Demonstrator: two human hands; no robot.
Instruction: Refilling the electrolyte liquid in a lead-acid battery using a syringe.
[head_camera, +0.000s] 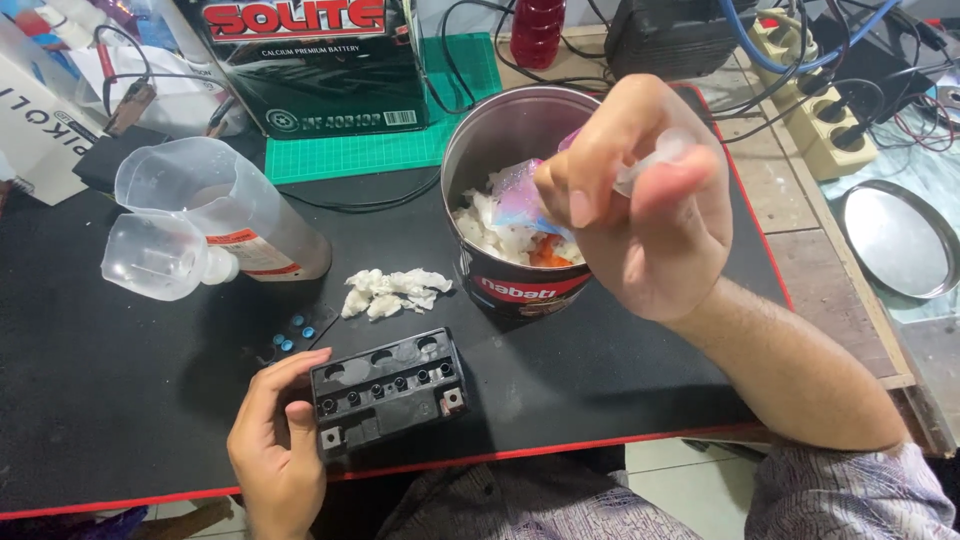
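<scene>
My left hand (275, 440) grips the left side of a small black battery (388, 392) lying near the front edge of the black mat (130, 400); its top shows a row of small open holes. My right hand (645, 205) hovers over a round metal tin (500, 130) and pinches a crumpled clear plastic wrapper (520, 195) with a purple-pink tint. The tin holds white crumpled tissue and something orange. A wad of white tissue (393, 291) lies on the mat left of the tin.
A clear plastic measuring jug (215, 205) lies on its side at the left beside a small clear funnel-like cup (155, 257). A black strip with blue caps (290, 335) sits by the battery. Behind are a battery box (310, 65), green cutting mat, cables, power strips (825, 125) and a metal lid (900, 240).
</scene>
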